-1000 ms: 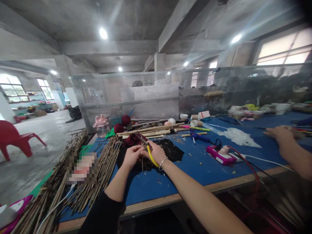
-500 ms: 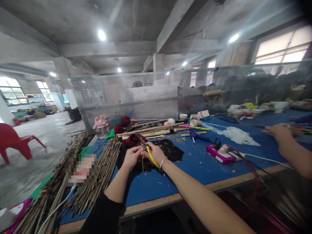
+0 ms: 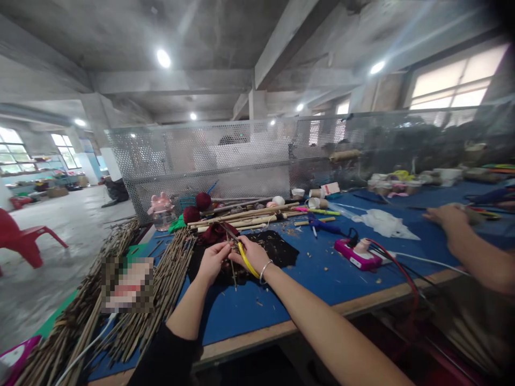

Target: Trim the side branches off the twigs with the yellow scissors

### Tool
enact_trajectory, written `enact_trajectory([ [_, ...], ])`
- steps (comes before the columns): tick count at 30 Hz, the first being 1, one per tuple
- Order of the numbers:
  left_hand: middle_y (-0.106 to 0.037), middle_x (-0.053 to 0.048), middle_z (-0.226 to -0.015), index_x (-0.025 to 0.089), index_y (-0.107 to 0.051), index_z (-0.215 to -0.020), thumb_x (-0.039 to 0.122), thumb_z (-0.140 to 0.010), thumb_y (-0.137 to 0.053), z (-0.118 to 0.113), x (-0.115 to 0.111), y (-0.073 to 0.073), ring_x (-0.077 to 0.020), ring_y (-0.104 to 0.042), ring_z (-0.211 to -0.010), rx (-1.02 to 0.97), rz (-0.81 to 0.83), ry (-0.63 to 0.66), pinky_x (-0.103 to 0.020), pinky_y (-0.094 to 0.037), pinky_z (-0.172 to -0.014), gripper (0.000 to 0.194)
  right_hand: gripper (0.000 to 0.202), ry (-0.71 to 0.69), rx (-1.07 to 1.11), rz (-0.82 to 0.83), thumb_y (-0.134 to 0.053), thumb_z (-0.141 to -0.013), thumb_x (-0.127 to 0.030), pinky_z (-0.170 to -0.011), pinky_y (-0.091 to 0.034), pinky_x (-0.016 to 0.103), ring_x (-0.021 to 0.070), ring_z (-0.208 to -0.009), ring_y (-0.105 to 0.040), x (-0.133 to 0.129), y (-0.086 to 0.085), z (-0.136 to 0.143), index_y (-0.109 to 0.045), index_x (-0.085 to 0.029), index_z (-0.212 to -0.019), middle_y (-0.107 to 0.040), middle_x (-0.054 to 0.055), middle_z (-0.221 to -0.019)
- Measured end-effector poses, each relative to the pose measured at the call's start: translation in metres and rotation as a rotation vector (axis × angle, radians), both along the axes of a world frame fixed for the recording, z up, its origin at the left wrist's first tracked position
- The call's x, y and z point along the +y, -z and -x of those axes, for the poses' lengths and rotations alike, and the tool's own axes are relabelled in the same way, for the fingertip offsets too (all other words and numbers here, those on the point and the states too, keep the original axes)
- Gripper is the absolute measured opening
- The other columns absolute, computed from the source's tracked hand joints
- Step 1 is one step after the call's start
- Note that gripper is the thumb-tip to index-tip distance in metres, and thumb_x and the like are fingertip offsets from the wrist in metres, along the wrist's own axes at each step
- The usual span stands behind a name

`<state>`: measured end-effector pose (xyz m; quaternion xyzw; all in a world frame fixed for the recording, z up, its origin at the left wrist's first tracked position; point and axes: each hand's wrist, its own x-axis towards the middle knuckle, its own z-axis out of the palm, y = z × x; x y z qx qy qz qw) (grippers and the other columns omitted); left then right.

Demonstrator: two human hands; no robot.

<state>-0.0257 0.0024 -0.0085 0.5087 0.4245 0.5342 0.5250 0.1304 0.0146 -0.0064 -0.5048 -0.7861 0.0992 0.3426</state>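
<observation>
My left hand (image 3: 214,262) is closed in a pinch on a thin twig (image 3: 233,271) that hangs down between my hands. Yellow-handled scissors (image 3: 248,260) are gripped in my right hand (image 3: 255,252), their blades pointing up and left beside the twig. A metal bangle circles my right wrist. Under both hands lies a black cloth (image 3: 277,247) strewn with small chips. Just behind the blades sits a dark red cloth or yarn bundle (image 3: 211,234).
Bundled twigs (image 3: 161,300) lie left, long sticks (image 3: 241,219) behind. A purple power strip (image 3: 358,255), a blue glue gun (image 3: 325,225) and white plastic (image 3: 386,222) are right. Another person's hand (image 3: 450,220) reaches in at far right; a perforated screen (image 3: 193,171) stands behind.
The view has shifted slightly, moving the scene a little left. My fingers have drawn slightly apart around the twig, and the scissors have tilted a little.
</observation>
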Motion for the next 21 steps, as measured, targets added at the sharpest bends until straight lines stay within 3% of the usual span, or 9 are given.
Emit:
enact_trajectory([
  [11, -0.065, -0.005, -0.070, 0.011, -0.068, -0.089, 0.048, -0.061, -0.068, -0.0036, -0.0048, -0.0059, -0.0055, -0.047, -0.048, 0.020, -0.010, 0.052, -0.016, -0.035, -0.043, 0.047, 0.054, -0.166, 0.070, -0.111, -0.063, -0.070, -0.048, -0.076, -0.041, 0.028, 0.0186, -0.091, -0.053, 0.0039, 0.0035, 0.0024, -0.048, -0.016, -0.110, -0.056, 0.009, -0.100],
  [14, -0.064, -0.004, -0.068, 0.011, -0.068, -0.087, 0.048, -0.062, -0.067, -0.0038, -0.0053, -0.0060, -0.0054, -0.046, -0.047, 0.027, -0.026, 0.057, -0.017, -0.035, -0.043, 0.045, 0.049, -0.166, 0.066, -0.094, -0.063, -0.070, -0.046, -0.073, -0.041, 0.026, 0.0171, -0.086, -0.055, 0.0030, 0.0028, 0.0017, -0.049, -0.019, -0.108, -0.058, 0.007, -0.098],
  [21, -0.064, -0.004, -0.067, 0.011, -0.068, -0.086, 0.046, -0.063, -0.067, -0.0016, -0.0014, -0.0012, -0.0057, -0.046, -0.046, 0.023, -0.046, 0.034, -0.017, -0.034, -0.043, 0.042, 0.041, -0.091, -0.005, 0.006, -0.061, -0.071, -0.047, -0.055, -0.036, 0.021, 0.0152, -0.064, -0.059, -0.0003, 0.0019, 0.0021, -0.053, -0.023, -0.103, -0.064, 0.001, -0.072],
])
